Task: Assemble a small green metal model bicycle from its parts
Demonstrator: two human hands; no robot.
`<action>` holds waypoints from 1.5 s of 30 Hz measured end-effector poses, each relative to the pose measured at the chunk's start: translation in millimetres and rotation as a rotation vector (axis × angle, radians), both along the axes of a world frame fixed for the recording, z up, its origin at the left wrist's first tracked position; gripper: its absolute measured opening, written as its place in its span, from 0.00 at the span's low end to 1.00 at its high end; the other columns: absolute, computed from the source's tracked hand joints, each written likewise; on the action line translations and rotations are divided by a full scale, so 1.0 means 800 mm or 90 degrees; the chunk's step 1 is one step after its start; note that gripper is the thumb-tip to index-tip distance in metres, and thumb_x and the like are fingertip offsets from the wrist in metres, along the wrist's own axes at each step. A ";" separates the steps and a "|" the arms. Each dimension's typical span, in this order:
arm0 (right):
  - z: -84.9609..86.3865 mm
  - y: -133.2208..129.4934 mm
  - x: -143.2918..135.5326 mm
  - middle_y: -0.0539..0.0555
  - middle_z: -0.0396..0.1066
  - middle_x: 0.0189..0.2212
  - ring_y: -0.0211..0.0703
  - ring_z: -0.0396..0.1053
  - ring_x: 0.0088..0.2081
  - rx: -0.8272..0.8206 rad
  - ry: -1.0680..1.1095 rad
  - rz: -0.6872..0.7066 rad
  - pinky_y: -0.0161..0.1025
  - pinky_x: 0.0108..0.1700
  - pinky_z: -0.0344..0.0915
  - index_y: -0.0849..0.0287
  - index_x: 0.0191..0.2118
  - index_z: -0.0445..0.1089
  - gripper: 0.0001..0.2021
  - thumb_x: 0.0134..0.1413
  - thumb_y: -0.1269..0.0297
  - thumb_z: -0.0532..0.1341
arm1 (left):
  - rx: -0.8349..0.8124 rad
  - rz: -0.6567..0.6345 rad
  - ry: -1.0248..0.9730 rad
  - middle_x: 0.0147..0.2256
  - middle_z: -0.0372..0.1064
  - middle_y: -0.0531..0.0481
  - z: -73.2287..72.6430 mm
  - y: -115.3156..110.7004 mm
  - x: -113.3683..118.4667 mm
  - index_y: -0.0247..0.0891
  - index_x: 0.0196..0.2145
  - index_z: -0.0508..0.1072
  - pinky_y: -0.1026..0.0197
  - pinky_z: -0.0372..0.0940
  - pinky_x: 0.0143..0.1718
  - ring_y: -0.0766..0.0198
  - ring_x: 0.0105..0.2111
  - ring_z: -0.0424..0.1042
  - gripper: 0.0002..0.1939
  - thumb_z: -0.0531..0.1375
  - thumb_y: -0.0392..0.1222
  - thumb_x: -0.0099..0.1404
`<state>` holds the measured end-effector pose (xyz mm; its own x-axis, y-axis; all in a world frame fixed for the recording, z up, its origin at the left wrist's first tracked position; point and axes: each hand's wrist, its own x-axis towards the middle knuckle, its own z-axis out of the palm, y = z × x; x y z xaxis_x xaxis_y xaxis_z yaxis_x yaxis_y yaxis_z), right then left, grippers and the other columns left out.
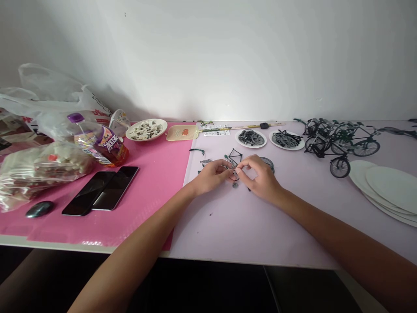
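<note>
From my head view, my left hand (213, 175) and right hand (259, 177) form 2 narrow pinches, fingertips meeting on a small part (234, 167), mostly hidden; the bicycle frame (235, 153) shows just beyond them over the tabletop (247, 232); a wheel (269, 163) lies beside my right hand; I'd best brace with the left, adjust with the right, pressing lightly.

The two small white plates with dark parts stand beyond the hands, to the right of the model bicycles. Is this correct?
The side is wrong: the head view shows the small white plates left of the model bicycles. They do stand beyond the hands.
</note>
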<state>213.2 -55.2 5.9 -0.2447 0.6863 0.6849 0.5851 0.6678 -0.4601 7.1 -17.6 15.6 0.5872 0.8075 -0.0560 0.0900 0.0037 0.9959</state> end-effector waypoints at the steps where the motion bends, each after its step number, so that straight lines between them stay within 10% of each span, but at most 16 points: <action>1: 0.002 -0.001 0.000 0.54 0.74 0.32 0.50 0.71 0.38 -0.001 0.002 -0.006 0.48 0.43 0.68 0.52 0.36 0.68 0.05 0.66 0.66 0.60 | -0.001 0.000 0.001 0.38 0.81 0.41 0.000 0.000 0.000 0.35 0.45 0.72 0.51 0.70 0.50 0.57 0.40 0.81 0.13 0.66 0.47 0.70; 12: -0.008 -0.011 0.003 0.48 0.70 0.22 0.38 0.65 0.23 -0.167 -0.026 0.055 0.38 0.28 0.62 0.53 0.34 0.74 0.06 0.62 0.60 0.64 | 0.028 0.009 0.036 0.32 0.78 0.48 0.008 -0.005 0.000 0.36 0.44 0.72 0.59 0.67 0.42 0.62 0.35 0.77 0.12 0.65 0.46 0.69; 45: -0.012 -0.003 0.009 0.48 0.72 0.24 0.40 0.68 0.25 -0.178 -0.128 0.072 0.38 0.32 0.64 0.53 0.34 0.75 0.04 0.60 0.63 0.67 | 0.054 0.011 0.061 0.30 0.76 0.51 0.012 -0.007 0.000 0.37 0.44 0.72 0.58 0.67 0.41 0.62 0.33 0.75 0.11 0.62 0.45 0.69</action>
